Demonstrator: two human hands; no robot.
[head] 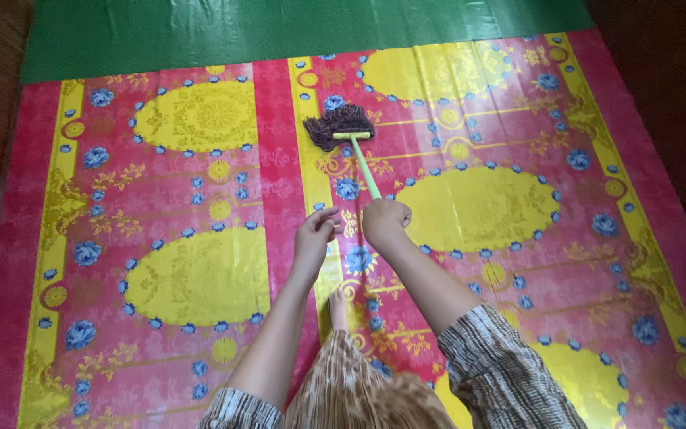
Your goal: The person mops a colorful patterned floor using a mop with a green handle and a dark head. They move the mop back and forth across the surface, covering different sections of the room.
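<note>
On floor mat [200, 191], brown mop [340, 125]

Only the brown string mop head [340, 125] on its light-green handle [365, 167] interrupts the glossy pink-and-yellow floral floor mat [200, 191]; open floor lies on every side

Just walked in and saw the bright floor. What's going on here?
A person is mopping. The right hand grips the light green handle of a mop whose dark brown stringy head rests on the glossy pink and yellow flowered floor covering. The left hand hovers beside it, fingers curled; whether it touches the handle is unclear. A green sheet lies beyond the mop.
</note>
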